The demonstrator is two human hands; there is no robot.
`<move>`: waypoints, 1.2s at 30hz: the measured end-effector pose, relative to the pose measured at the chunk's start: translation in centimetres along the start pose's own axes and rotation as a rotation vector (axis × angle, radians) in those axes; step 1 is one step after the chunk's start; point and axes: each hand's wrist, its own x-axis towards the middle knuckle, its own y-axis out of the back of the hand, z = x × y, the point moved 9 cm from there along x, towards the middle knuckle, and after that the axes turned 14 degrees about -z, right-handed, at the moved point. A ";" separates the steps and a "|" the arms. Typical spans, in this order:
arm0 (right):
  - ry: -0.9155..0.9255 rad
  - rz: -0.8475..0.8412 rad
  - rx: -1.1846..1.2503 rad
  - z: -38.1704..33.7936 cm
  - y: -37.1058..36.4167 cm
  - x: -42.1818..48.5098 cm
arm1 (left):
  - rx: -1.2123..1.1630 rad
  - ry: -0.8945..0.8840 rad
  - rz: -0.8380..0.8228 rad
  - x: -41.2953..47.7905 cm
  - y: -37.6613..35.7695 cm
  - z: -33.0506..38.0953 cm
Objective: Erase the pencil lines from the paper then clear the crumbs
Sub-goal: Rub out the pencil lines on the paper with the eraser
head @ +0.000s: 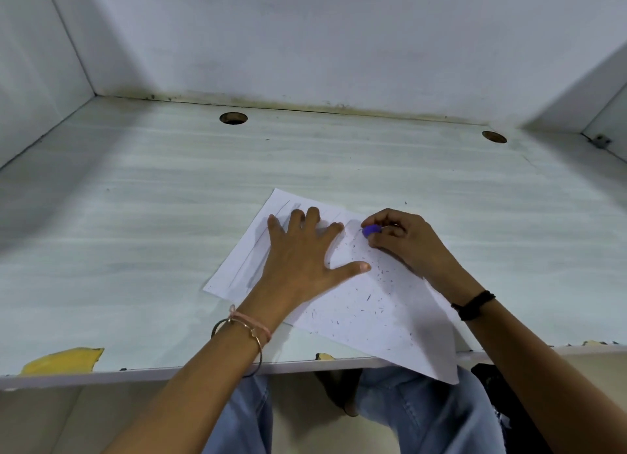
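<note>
Purple eraser (371, 230) pinched in the right hand (403, 241) sits right of the pencil lines (258, 250), which run away under the flat, spread left hand (298, 253) pinning the paper (373, 318).

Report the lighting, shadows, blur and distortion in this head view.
Head view: wide-angle stretch splays the side walls; light is soft, no glare on the desk; the left hand throws a grey shadow on the paper; the right hand and eraser look slightly blurred; crumbs are legible.
</note>
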 end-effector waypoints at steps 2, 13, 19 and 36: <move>0.006 0.008 0.011 -0.5 0.4 0.2 | -0.069 -0.042 0.003 0.4 -0.2 0.2; 0.020 0.047 -0.447 -2.9 0.5 2.4 | -0.057 -0.013 -0.192 0.9 -2.0 -0.1; 0.122 -0.134 -0.424 -3.7 -2.6 1.2 | -0.029 -0.012 -0.196 1.1 -2.0 0.0; 0.085 -0.088 -0.386 -2.7 -1.8 2.0 | -0.056 -0.012 -0.179 1.1 -2.0 -0.1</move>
